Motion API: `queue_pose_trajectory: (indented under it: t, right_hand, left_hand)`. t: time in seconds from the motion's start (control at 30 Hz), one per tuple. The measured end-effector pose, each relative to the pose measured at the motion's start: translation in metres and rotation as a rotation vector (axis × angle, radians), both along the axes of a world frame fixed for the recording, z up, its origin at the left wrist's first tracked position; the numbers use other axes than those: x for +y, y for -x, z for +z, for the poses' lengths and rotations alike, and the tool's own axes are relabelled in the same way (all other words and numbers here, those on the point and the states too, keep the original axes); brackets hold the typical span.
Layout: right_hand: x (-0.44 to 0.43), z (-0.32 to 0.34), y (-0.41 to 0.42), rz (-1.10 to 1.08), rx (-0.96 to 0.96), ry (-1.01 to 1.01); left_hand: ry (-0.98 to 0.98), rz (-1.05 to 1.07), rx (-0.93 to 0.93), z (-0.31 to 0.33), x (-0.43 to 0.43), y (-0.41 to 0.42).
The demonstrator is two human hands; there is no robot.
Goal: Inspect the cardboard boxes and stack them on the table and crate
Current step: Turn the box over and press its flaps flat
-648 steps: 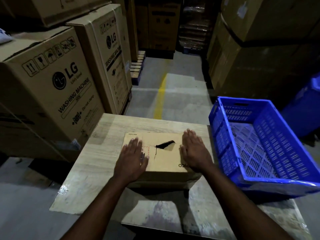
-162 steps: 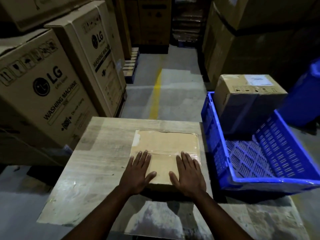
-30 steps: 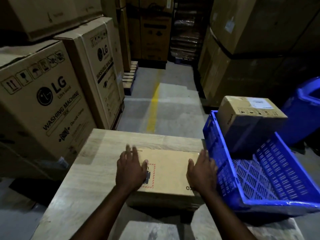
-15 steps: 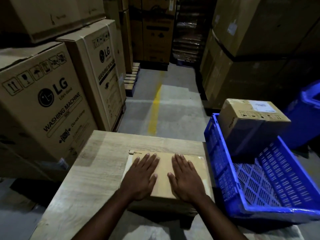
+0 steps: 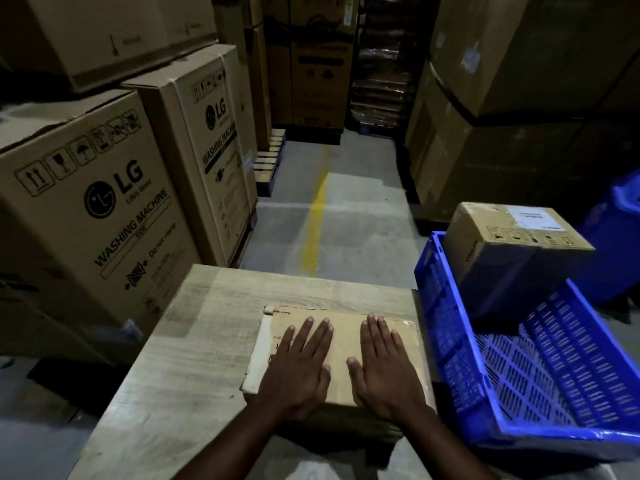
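In a dim warehouse aisle, a person is pressing both palms down on a shallow cardboard box (image 5: 343,336) that is lying flat on a wood-grain table (image 5: 207,341), close to its right edge. The left hand (image 5: 298,368) is resting open on the box's left half, fingers straight and slightly spread. The right hand (image 5: 384,368) is lying the same way on the right half, with the thumbs pointing toward each other. Neither hand is curling round anything. A pale strip is running down the box's left side.

Just beside the table on the right, a blue slatted plastic crate (image 5: 431,292) is holding one taller cardboard box (image 5: 512,251) in its far left corner. That box is rising above the rim and showing a white label (image 5: 531,218) on top.

Beyond the table, LG washing machine cartons (image 5: 93,209) are standing stacked along the left. A yellow line (image 5: 313,230) is running up the concrete floor past a wooden pallet (image 5: 270,161). Large plain cartons (image 5: 519,81) are towering on the right, and a blue bin (image 5: 623,220) is showing at the right edge.
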State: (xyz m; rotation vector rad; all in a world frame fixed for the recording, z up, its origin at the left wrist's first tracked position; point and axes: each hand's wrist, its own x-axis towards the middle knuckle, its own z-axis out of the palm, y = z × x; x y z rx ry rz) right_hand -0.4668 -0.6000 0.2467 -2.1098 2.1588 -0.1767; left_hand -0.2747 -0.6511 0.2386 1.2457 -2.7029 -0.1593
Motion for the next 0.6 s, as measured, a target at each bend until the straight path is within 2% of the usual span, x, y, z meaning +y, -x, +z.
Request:
queue_pose_trajectory:
  t: [0.13,0.3,0.6]
  right_hand:
    - [-0.0010,0.0026,0.0044,0.014,-0.007,-0.005]
    - [0.0020,0.0029,0.0064,0.135,-0.009,-0.020]
    - [0.0001,0.0075,0.0049,0.145,-0.010,-0.034]
  left_hand:
    - [-0.002,-0.020,-0.005,-0.0019,-0.0051,-0.0059]
    - [0.002,-0.036,0.015,-0.0019,-0.0029,-0.0004]
    - [0.003,-0.077,0.033,-0.0039,-0.0076,-0.0031]
